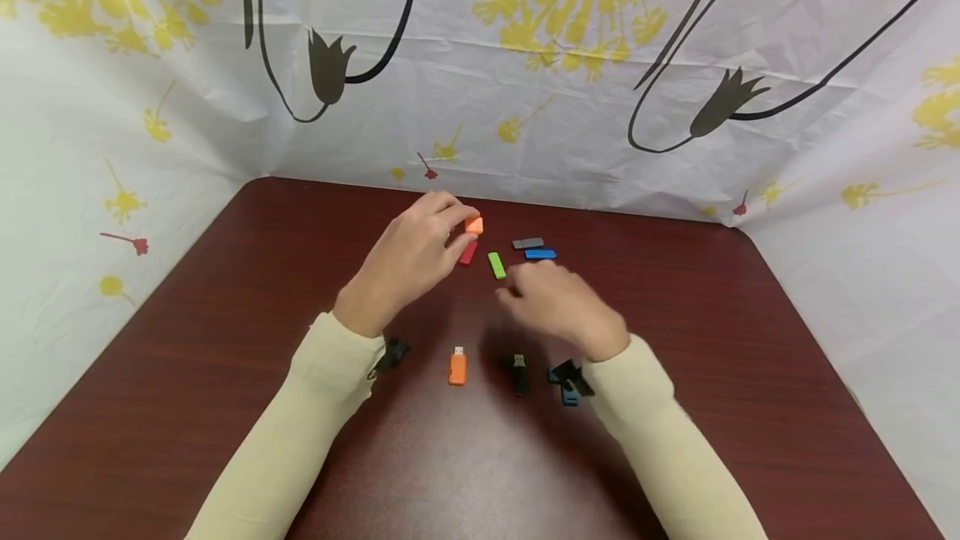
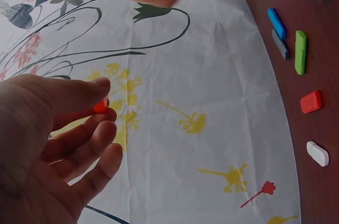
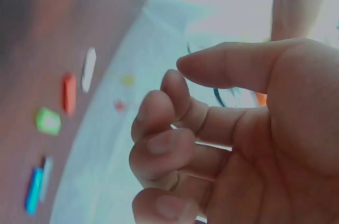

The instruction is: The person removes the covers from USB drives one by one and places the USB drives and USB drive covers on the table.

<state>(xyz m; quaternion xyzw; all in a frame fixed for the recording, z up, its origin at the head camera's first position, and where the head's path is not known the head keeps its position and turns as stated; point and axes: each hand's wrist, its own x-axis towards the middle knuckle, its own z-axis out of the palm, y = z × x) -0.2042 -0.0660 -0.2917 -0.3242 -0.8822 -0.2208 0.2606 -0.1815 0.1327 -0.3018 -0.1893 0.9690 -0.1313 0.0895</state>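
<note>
My left hand [image 1: 416, 248] pinches a small orange cap [image 1: 474, 226] between thumb and fingertips, raised over the back of the table. Most of the cap is hidden by the fingers in the left wrist view. My right hand [image 3: 233, 128], blurred in the head view, hovers over the middle with loosely bent fingers and nothing in them. Beyond it lie a green piece [image 1: 497, 265], a blue piece [image 1: 540, 254] and a grey piece [image 1: 528, 243]. A red piece [image 1: 468, 252] lies below the left fingertips. Nearer me is an orange USB stick [image 1: 457, 368], its metal plug bare.
A black USB stick [image 1: 519, 375] lies right of the orange one. A blue USB stick [image 1: 570, 397] is partly covered by the right wrist's camera. One white piece [image 2: 318, 153] lies beside the red one. Patterned white cloth [image 1: 480, 132] encloses the dark-red table [image 1: 150, 373].
</note>
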